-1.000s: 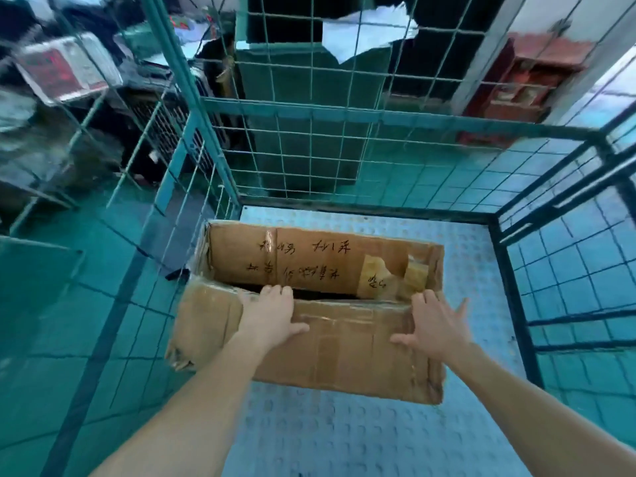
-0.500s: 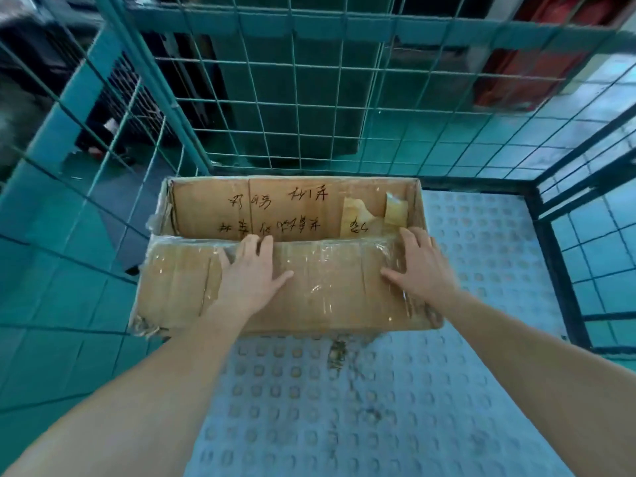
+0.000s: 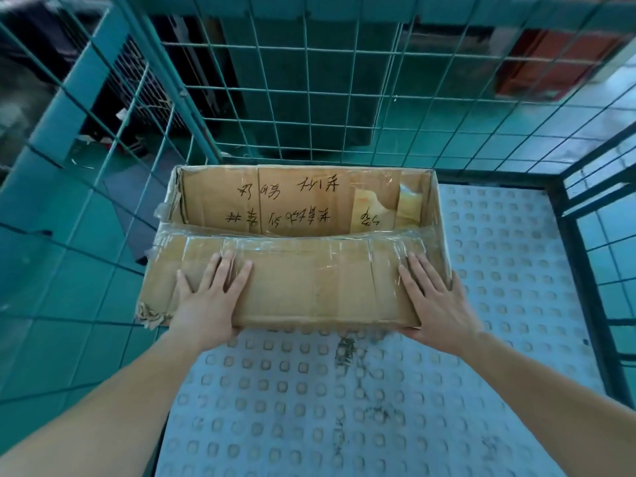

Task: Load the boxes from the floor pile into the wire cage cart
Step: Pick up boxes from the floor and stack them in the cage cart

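Pushed box [image 3: 309, 287] deeper into cart's [image 3: 499, 270] far-left corner; left hand [image 3: 206, 297] and right hand [image 3: 437, 304] spread flat on it. Its torn corner might snag the mesh.

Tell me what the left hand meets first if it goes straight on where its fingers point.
The left hand lies flat on the box; past the taped edge it would likely meet the box's handwritten far panel, ahead of the cage's rear mesh. Depth is uncertain.

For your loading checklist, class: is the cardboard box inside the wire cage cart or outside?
Inside: the cardboard box rests on the cart's studded floor, in its far left corner.
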Demonstrator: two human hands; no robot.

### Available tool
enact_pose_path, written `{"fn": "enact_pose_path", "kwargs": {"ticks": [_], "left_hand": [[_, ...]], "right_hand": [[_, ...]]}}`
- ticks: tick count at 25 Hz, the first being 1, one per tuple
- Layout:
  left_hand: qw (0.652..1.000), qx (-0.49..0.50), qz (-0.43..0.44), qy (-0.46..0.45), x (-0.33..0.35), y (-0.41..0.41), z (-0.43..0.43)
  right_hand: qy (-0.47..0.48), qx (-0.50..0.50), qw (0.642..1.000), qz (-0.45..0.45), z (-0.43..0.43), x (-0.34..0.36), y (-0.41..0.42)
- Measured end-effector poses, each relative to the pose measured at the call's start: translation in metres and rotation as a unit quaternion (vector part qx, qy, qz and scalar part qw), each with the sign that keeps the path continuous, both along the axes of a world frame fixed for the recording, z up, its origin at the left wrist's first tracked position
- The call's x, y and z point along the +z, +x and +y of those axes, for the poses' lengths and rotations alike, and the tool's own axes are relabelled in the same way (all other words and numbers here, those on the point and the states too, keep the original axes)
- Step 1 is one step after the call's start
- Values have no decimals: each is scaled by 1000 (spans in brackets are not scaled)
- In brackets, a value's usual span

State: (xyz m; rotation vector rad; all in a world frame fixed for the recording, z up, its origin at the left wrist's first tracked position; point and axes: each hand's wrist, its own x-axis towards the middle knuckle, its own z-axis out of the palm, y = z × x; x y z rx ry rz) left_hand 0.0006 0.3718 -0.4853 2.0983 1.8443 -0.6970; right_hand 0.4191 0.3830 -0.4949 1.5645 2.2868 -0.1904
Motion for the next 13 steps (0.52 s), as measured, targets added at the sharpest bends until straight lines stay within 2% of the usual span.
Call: {"fn": "enact_pose_path", "kwargs": {"ticks": [7,13], "left_hand": [[999,-32,35,-4,9,1,30],[998,-16,33,47,-3,-4,74]], "right_hand": [[34,56,998,-23,30,-4,-3],[63,31,997,-42,78,0,-17]]}}
